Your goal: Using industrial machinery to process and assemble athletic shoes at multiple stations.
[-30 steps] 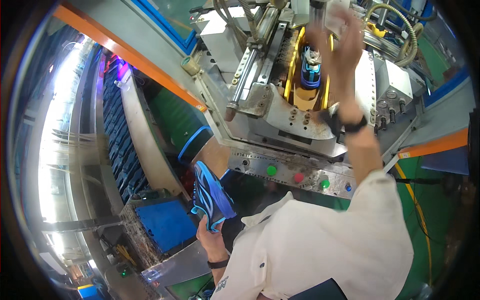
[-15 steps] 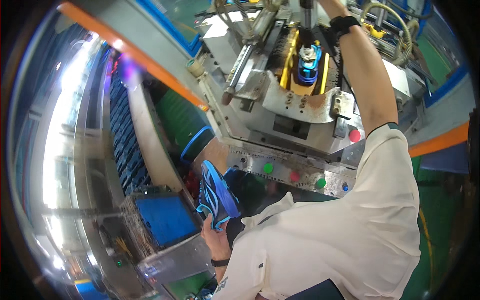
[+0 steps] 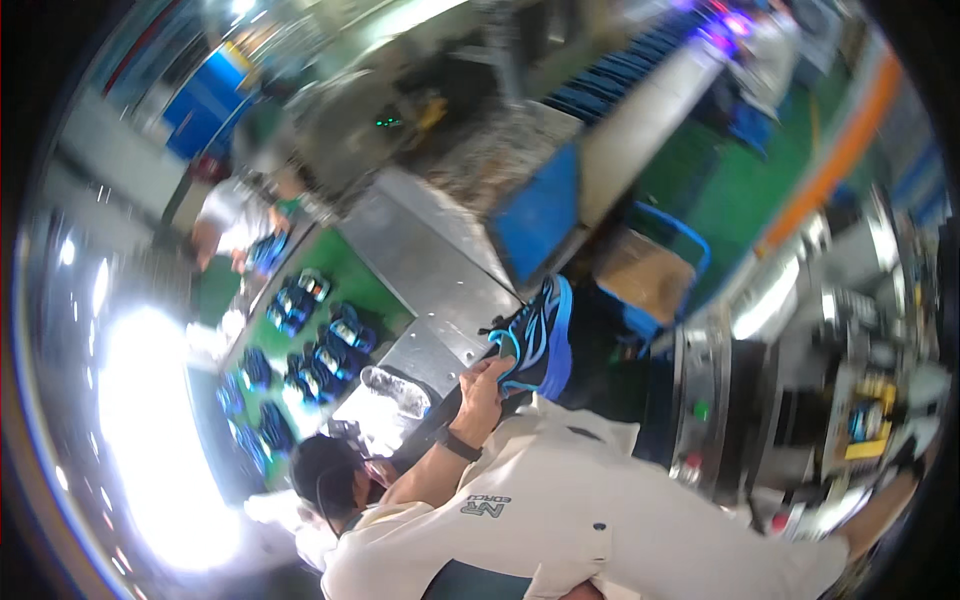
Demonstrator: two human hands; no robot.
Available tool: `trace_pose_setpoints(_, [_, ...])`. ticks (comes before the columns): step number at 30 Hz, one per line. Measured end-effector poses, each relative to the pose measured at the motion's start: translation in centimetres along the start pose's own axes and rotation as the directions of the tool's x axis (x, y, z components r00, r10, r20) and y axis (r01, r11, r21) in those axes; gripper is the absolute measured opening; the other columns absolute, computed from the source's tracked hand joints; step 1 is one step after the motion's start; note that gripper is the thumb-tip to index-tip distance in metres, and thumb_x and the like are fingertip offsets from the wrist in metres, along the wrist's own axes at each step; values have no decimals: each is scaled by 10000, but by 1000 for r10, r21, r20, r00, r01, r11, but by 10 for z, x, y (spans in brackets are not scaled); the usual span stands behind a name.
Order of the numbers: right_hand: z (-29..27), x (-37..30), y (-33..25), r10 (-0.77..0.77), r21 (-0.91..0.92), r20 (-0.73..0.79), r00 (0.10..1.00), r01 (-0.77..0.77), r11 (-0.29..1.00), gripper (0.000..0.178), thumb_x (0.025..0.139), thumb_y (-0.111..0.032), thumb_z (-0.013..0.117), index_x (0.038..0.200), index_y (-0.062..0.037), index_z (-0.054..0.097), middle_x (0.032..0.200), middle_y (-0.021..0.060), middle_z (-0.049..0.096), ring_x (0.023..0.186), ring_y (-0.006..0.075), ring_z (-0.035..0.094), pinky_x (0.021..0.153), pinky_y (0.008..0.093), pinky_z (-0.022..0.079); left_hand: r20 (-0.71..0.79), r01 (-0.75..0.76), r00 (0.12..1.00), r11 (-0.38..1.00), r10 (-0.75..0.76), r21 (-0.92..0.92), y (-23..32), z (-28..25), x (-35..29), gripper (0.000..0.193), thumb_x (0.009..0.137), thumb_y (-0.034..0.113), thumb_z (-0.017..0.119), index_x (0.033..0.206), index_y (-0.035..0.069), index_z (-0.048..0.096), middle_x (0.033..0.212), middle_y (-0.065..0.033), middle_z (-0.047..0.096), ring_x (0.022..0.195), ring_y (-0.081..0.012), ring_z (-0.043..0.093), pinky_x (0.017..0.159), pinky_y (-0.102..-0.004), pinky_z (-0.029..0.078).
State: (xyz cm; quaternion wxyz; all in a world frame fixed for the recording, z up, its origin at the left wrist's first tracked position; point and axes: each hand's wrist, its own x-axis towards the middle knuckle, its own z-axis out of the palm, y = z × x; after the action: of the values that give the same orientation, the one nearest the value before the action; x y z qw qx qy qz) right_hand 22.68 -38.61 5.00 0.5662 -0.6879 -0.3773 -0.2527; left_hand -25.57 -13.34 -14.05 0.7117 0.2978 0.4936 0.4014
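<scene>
A blue and black sports shoe (image 3: 540,340) with a lighter blue trim is held by its heel and collar in my left hand (image 3: 482,395), toe pointing up and away. The fingers of that hand are closed round the collar. My right forearm (image 3: 880,515) reaches toward the machine at the far right, with a dark band at the wrist. Blur and the picture's rim leave my right fingers unreadable. Near that wrist, another blue shoe (image 3: 864,420) sits in the machine between yellow parts.
Several shoes (image 3: 335,345) stand on a green surface to the left. A person in a dark cap (image 3: 328,475) is close by at lower left; another person (image 3: 235,220) handles a shoe farther off. A metal table (image 3: 430,240), a conveyor (image 3: 650,130) and a blue-framed cart (image 3: 645,275) lie ahead.
The view has swung left, so the machine now lies at the right rim and the shoes and people have come into sight. My left hand still holds its shoe.
</scene>
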Motion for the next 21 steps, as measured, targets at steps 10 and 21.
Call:
trace_pose_setpoints(10, [69, 119, 109, -151, -182, 107, 983, 168, 969, 355, 942, -138, 574, 1269, -3, 542, 1236, 122, 602, 1124, 223, 566, 962, 321, 441, -649, -115, 760, 990, 34, -83, 27, -170, 139, 326, 735, 132, 734, 948, -93, 635, 857, -153, 655, 689, -238, 652, 592, -384, 584])
trace_pose_setpoints(21, [596, 141, -388, -850, 243, 484, 209, 901, 359, 506, 777, 108, 615, 1265, -17, 562, 1322, 129, 563, 1235, 281, 526, 1031, 344, 409, -798, 247, 500, 828, 336, 504, 42, -342, 318, 645, 753, 278, 710, 1273, 1, 449, 1094, -272, 631, 1000, -444, 618, 872, -480, 477])
